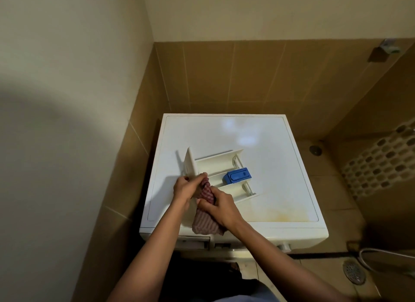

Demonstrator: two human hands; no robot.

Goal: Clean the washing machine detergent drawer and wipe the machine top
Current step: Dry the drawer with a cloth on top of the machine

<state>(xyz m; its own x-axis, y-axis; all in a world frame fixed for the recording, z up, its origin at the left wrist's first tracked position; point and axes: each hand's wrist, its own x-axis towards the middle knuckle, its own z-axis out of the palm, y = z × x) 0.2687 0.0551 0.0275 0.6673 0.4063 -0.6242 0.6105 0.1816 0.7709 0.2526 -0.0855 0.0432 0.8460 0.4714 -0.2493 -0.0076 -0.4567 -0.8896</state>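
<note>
The white detergent drawer (219, 165) lies pulled out on the washing machine top (269, 157), its front panel toward the left. A blue insert (237, 175) sits in its middle compartment. My left hand (185, 187) grips the near end of the drawer's front panel. My right hand (216, 206) holds a red striped cloth (205, 220), whose upper end is pushed against the drawer's near corner while the rest hangs over the machine's front edge.
The machine stands in a tiled corner, walls close behind and on the left. Yellowish stains (285, 214) mark the top's near right part. A perforated white basket (379, 162) stands to the right, and a floor drain (353, 271) and hose (381, 252) lie at the lower right.
</note>
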